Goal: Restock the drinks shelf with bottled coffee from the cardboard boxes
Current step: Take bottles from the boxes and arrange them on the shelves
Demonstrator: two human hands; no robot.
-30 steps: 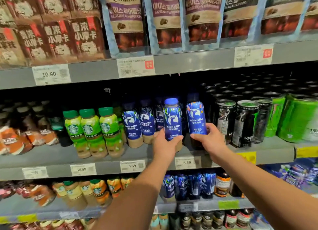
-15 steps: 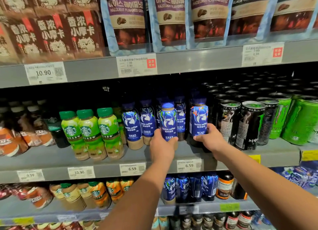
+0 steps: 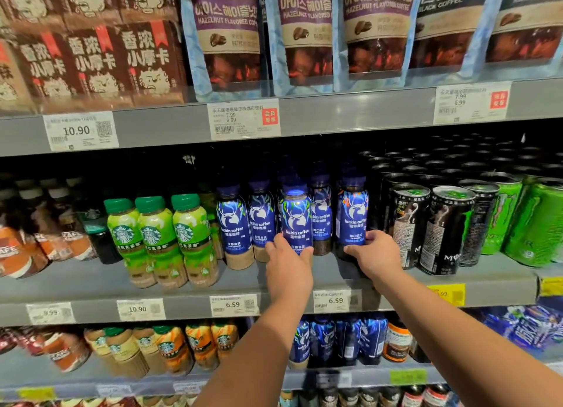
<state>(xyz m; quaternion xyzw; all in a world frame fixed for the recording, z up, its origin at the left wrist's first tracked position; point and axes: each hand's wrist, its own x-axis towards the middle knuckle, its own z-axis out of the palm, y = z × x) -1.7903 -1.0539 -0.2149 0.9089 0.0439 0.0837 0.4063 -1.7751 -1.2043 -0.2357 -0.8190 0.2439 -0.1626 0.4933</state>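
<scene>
blue deer-logo labels, blue caps; left hand point(image 3: 288, 263) grips front bottle point(image 3: 296, 221), right hand point(image 3: 376, 256) grips neighbouring bottle point(image 3: 352, 215).

Blue coffee bottles point(image 3: 320, 179) in the rear rows are lost in shadow.

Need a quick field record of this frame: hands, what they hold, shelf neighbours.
left hand: grips left blue bottle, upright
right hand: grips right blue bottle, upright
shelf: middle tier, both bottles near its front
left neighbours: green-capped bottles
right neighbours: black cans
price tags: two read 6.59
</scene>
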